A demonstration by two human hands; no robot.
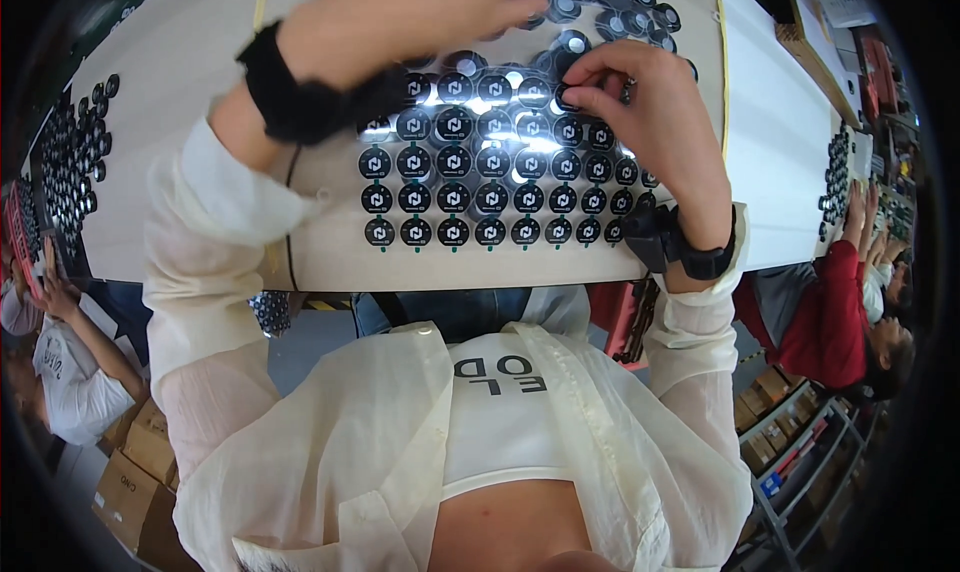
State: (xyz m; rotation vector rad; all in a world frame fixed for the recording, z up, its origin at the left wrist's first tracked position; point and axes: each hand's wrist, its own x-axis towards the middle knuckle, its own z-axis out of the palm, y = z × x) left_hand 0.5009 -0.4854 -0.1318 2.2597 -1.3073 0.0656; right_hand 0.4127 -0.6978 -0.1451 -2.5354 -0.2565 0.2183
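My right hand (645, 97) is closed in a pinch, thumb and forefinger on the edge of a small black round disc (562, 97) at the upper right of a glossy clear sheet. Rows of black round labels (453, 162) with a white mark cover that sheet, each with a small green tab below. My left hand (430, 12) reaches across the top of the picture, beside loose black round pieces (565, 9) with pale centres. Motion blurs it and the upper edge cuts it off, so its grip is hidden. Dark bands circle both wrists.
The pale table (330, 262) curves around me, with a yellow tape strip (722, 72) on the right. More black pieces (85, 152) lie far left, others (838, 177) far right. A co-worker in red (825, 312) sits right, another in white (75, 372) left, near cardboard boxes (130, 492).
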